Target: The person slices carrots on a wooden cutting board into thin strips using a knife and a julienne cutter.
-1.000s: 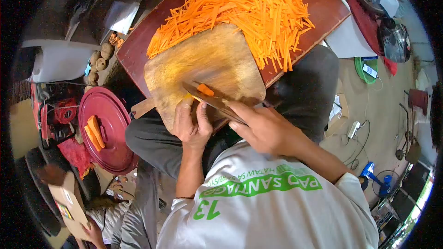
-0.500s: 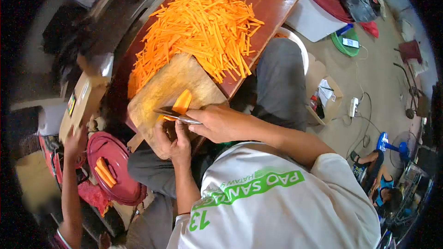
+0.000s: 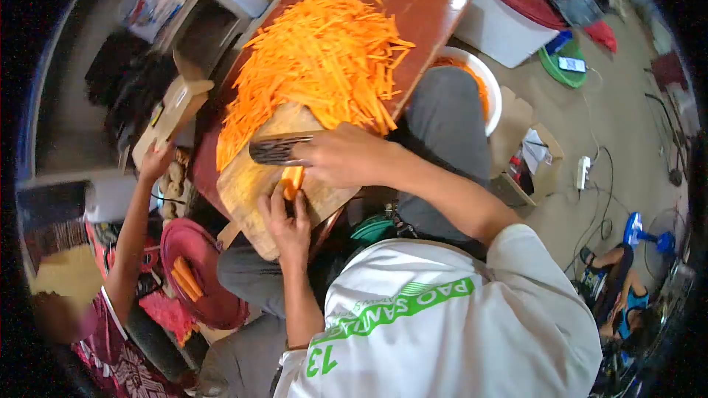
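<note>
- Gripping a knife (image 3: pixel 271 149) in curled fingers of the right hand (image 3: pixel 335 153), over a wooden chopping board (image 3: pixel 249 191).
- Pinching cut carrot (image 3: pixel 292 179) on the board between thumb and fingers of the left hand (image 3: pixel 287 225), near the knife.
- Beyond the board, on a red table (image 3: pixel 428 0): heaped carrot strips (image 3: pixel 317 63).

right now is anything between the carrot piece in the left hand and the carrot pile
Yes: in this view, the knife in the right hand shows between the carrot piece and the carrot pile.
</note>
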`<state>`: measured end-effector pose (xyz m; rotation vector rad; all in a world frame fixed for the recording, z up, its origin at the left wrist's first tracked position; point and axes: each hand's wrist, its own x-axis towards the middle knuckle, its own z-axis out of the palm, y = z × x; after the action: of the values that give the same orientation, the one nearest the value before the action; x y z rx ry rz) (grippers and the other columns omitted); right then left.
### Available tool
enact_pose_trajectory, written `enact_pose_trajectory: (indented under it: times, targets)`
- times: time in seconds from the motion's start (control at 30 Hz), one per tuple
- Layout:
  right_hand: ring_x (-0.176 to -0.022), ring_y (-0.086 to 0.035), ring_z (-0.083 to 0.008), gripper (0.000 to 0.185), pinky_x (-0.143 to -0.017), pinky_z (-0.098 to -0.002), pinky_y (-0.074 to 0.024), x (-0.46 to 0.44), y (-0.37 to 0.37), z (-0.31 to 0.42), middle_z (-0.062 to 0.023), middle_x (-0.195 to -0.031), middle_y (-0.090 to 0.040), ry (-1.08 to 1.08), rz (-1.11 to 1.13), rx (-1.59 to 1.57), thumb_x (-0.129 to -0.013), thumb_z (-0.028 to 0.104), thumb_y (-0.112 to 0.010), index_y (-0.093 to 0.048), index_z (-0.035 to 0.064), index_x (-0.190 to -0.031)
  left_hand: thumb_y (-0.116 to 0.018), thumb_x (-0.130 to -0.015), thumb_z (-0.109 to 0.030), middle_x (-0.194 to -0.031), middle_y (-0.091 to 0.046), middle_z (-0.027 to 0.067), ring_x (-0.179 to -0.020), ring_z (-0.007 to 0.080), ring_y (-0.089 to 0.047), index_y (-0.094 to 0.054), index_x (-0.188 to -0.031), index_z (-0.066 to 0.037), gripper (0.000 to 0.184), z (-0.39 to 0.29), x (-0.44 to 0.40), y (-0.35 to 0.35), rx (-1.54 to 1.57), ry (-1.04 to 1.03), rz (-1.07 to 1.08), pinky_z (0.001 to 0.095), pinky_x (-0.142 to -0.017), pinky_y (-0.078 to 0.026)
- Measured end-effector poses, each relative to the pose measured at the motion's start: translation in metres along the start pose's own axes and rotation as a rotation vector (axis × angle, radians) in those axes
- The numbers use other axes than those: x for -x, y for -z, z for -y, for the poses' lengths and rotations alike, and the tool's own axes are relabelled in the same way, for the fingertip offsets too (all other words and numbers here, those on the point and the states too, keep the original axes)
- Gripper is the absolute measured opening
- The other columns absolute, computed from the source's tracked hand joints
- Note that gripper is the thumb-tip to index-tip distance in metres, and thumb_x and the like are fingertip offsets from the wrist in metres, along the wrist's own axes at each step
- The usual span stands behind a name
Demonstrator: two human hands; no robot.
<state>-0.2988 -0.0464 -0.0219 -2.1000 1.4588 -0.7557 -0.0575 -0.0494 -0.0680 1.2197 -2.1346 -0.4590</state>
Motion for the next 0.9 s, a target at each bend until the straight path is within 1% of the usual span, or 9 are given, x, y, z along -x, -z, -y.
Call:
enact_pose_trajectory:
  times: [0.03, 0.13, 0.27, 0.37, 0.57, 0.63, 0.73, 0.83, 0.9]
  targets:
    - [-0.093, -0.076, -0.0372, 0.031, -0.08, -0.052, -0.0584, -0.003, -0.004, -0.006, -0.0201, -0.096, -0.074, 0.023, 0.054, 0.108, -0.097, 0.018, -0.068, -0.071, 0.0045, -0.124, -0.077, -0.096, -0.005, -0.115, -0.059, 0.0226, -0.107, 0.0408, -0.06, -0.068, -0.126, 0.004, 0.033, 0.003, -0.001, -0.003, -0.008, -0.021, -0.004, 0.0463, -0.096, -0.051]
    - [-0.097, -0.072, -0.0323, 0.029, -0.082, -0.0493, -0.057, 0.004, -0.035, -0.021, -0.0138, -0.1, -0.071, 0.206, -0.145, 0.202, -0.094, 0.017, -0.065, -0.071, 0.0058, -0.12, -0.077, -0.096, -0.005, -0.111, -0.057, 0.0223, -0.103, 0.0403, -0.06, -0.069, -0.127, 0.003, 0.032, 0.001, -0.002, -0.004, -0.059, -0.085, -0.018, 0.0476, -0.09, -0.051]
    - [-0.111, -0.065, -0.027, 0.032, -0.092, -0.0429, -0.0528, 0.013, -0.038, -0.015, -0.0083, -0.112, -0.069, 0.238, -0.157, 0.407, -0.093, 0.016, -0.063, -0.07, 0.0042, -0.122, -0.076, -0.097, -0.004, -0.113, -0.058, 0.0233, -0.104, 0.0422, -0.06, -0.069, -0.127, 0.004, 0.031, 0.001, 0.0, -0.004, -0.076, -0.033, 0.016, 0.0482, -0.092, -0.051]
    - [-0.11, -0.066, -0.0273, 0.031, -0.091, -0.0425, -0.0523, 0.011, -0.04, -0.017, -0.0084, -0.111, -0.07, 0.245, -0.191, 0.386, -0.092, 0.017, -0.064, -0.07, 0.0046, -0.121, -0.074, -0.097, -0.003, -0.115, -0.059, 0.0243, -0.107, 0.0431, -0.06, -0.068, -0.127, 0.005, 0.032, 0.005, -0.003, -0.005, -0.078, -0.115, -0.002, 0.0482, -0.094, -0.051]
    - [-0.108, -0.067, -0.0288, 0.026, -0.091, -0.0423, -0.051, 0.002, -0.044, -0.019, -0.0083, -0.105, -0.071, 0.192, -0.176, 0.357, -0.09, 0.017, -0.066, -0.069, 0.0057, -0.114, -0.075, -0.095, -0.002, -0.117, -0.057, 0.0233, -0.107, 0.0427, -0.06, -0.068, -0.131, 0.003, 0.037, 0.001, -0.008, -0.003, -0.045, -0.055, 0.033, 0.048, -0.095, -0.051]
    - [-0.107, -0.067, -0.029, 0.027, -0.09, -0.0427, -0.0513, 0.002, -0.04, -0.017, -0.0084, -0.104, -0.071, 0.202, -0.184, 0.357, -0.09, 0.017, -0.067, -0.069, 0.0056, -0.114, -0.076, -0.092, -0.006, -0.113, -0.054, 0.0235, -0.103, 0.0453, -0.058, -0.067, -0.122, 0.003, 0.033, 0.001, -0.012, -0.004, -0.132, -0.043, 0.015, 0.0505, -0.092, -0.05]
    - [-0.108, -0.066, -0.029, 0.028, -0.089, -0.0438, -0.0515, -0.001, -0.046, -0.014, -0.0089, -0.104, -0.071, 0.153, -0.178, 0.336, -0.088, 0.017, -0.069, -0.07, 0.0047, -0.113, -0.077, -0.088, -0.011, -0.109, -0.052, 0.0244, -0.1, 0.0473, -0.056, -0.063, -0.112, 0.003, 0.031, 0.002, -0.019, -0.004, 0.012, 0.023, 0.059, 0.053, -0.088, -0.048]
    - [-0.11, -0.065, -0.0299, 0.031, -0.09, -0.0444, -0.052, -0.003, -0.049, -0.006, -0.0101, -0.108, -0.071, 0.097, -0.11, 0.354, -0.088, 0.017, -0.069, -0.07, 0.0028, -0.115, -0.076, -0.095, -0.017, -0.128, -0.057, 0.0272, -0.11, 0.0477, -0.061, -0.065, -0.129, 0.002, 0.04, 0.014, -0.012, -0.002, -0.097, 0.028, 0.086, 0.0507, -0.095, -0.053]
    - [-0.112, -0.065, -0.0305, 0.033, -0.09, -0.045, -0.0525, -0.004, -0.048, -0.004, -0.0113, -0.111, -0.071, 0.091, -0.094, 0.351, -0.088, 0.017, -0.069, -0.07, 0.0018, -0.117, -0.076, -0.091, -0.013, -0.117, -0.054, 0.0259, -0.103, 0.0478, -0.058, -0.064, -0.12, 0.002, 0.035, 0.015, -0.015, -0.011, -0.066, -0.028, 0.009, 0.0523, -0.089, -0.05]
